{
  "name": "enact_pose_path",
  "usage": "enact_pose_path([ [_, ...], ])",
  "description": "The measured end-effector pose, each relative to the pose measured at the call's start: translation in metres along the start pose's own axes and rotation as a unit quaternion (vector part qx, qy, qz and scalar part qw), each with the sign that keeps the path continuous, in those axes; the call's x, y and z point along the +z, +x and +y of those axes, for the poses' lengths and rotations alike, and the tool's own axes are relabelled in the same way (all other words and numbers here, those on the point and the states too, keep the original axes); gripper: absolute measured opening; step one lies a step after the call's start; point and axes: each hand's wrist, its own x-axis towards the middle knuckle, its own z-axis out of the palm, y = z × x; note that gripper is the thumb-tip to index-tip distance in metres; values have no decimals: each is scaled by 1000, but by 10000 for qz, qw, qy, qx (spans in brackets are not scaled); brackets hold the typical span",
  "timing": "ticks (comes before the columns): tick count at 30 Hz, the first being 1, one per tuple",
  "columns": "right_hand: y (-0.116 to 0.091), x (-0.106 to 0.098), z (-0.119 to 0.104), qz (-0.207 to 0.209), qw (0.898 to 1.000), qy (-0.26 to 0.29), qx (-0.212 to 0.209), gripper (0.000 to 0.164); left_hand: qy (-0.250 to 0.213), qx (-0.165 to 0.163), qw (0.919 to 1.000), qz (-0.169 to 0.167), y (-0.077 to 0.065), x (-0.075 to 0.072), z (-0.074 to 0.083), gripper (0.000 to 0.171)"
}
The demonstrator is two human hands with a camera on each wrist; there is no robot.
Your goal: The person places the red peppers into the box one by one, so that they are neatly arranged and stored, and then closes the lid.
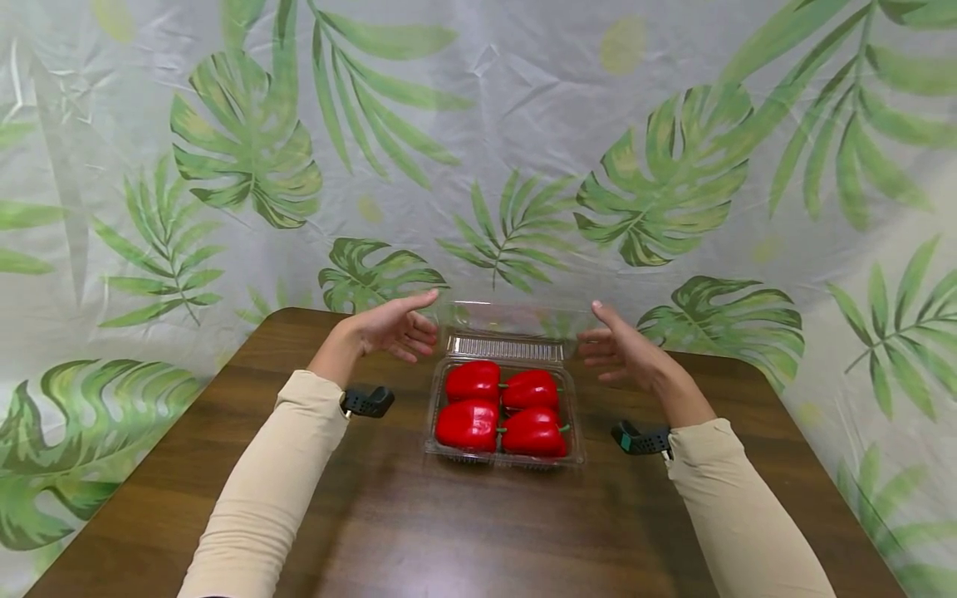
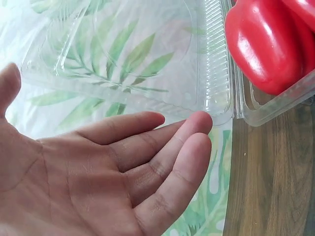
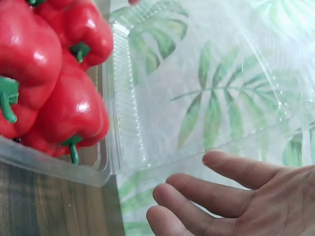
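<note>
A clear plastic clamshell box (image 1: 431, 419) sits on the table, holding several red bell peppers (image 1: 473, 382) with green stems. Its transparent lid (image 1: 516, 320) stands raised at the back, hinged along a ribbed strip. At the lid's left side is my left hand (image 1: 396, 326), palm turned inward and fingers extended; in the left wrist view the fingertips (image 2: 199, 123) come right by the lid's edge near the hinge. My right hand (image 1: 624, 347) mirrors it at the lid's right side, fingers spread and slightly bent. Neither hand grips anything.
The box stands on a brown wooden table (image 1: 449, 523), toward its far edge. Behind hangs a pale cloth (image 1: 523, 124) printed with green leaves. Each wrist wears a black strap with a small camera, the left device (image 1: 370, 402) and the right device (image 1: 635, 438).
</note>
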Motion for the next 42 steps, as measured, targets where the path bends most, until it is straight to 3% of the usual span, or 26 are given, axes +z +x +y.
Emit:
enact_pose_path([
  [12, -7, -1, 2, -61, 9995, -158, -274, 94, -113, 405, 9991, -90, 1, 4, -13, 90],
  [19, -16, 3, 7, -128, 9988, -292, -365, 86, 128, 786, 9968, 94, -4, 15, -25, 85],
  [29, -26, 13, 17, 18, 9979, -255, -602, 74, 33, 1427, 9892, 337, -8, 32, -47, 68],
  [37, -34, 20, 32, 147, 9900, -624, -1254, 69, 327, 1586, 9863, 318, -16, 40, -62, 84],
  [42, -39, 27, 43, 200, 9851, -891, -1455, 70, 446, 1685, 9841, 351, -21, 44, -70, 87],
])
